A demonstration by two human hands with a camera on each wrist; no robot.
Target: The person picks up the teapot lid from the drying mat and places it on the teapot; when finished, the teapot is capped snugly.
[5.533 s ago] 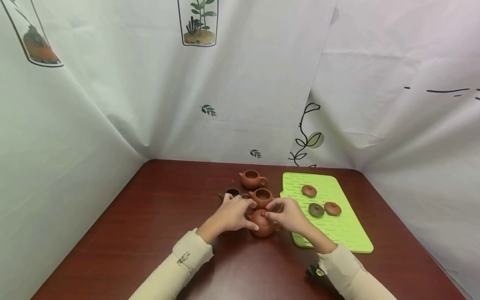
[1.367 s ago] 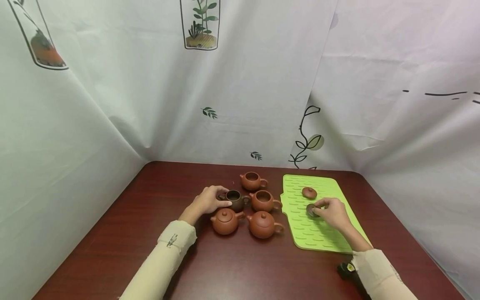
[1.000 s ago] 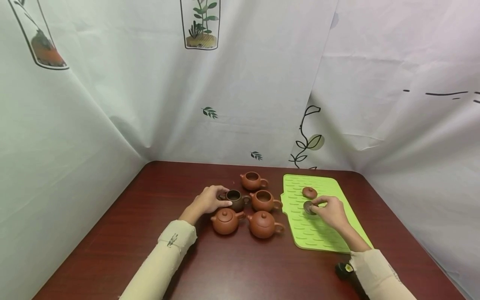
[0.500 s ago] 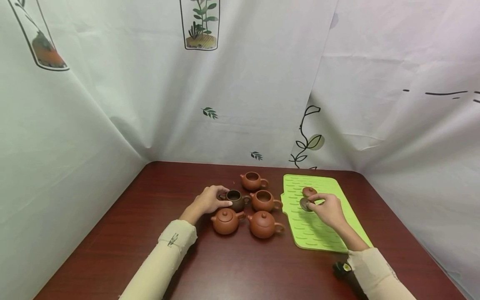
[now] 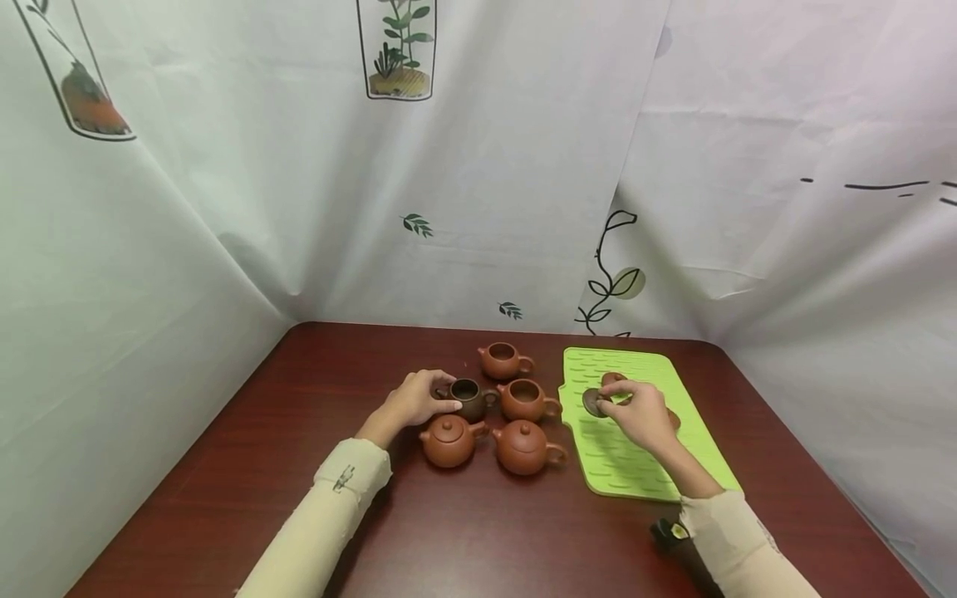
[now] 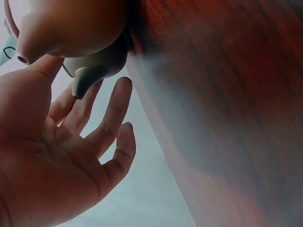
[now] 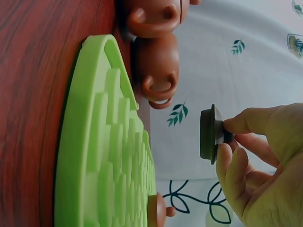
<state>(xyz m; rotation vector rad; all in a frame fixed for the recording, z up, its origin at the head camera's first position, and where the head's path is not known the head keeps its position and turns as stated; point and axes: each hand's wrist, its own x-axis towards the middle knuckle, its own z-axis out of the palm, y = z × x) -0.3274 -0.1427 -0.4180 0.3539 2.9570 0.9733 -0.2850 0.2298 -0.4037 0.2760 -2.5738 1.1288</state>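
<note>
My left hand [image 5: 419, 400] spans the dark brown teapot [image 5: 470, 401], thumb on the near side and fingers on the far side by its spout. This teapot has no lid; its inside shows from above. In the left wrist view the palm is turned up to the camera, below the dark spout [image 6: 86, 81]. Over the green mat [image 5: 620, 465], my right hand [image 5: 641, 415] pinches a dark teapot lid [image 5: 593, 403] by its knob. The right wrist view shows that lid [image 7: 208, 135] in the air, tipped on edge in the picture, apart from the mat.
Two lidded reddish teapots [image 5: 449, 442] [image 5: 522, 448] stand nearest me. Two lidless ones [image 5: 503, 362] [image 5: 526, 402] are behind and beside the dark teapot. Reddish lids [image 5: 615, 379] [image 5: 674, 419] lie on the mat, partly hidden by the right hand. A white cloth [image 5: 463, 166] hangs behind the table.
Both hands were earlier at the front right teapot. The left then moved to the dark teapot and has stayed. The right picked up the dark lid and carries it left.
</note>
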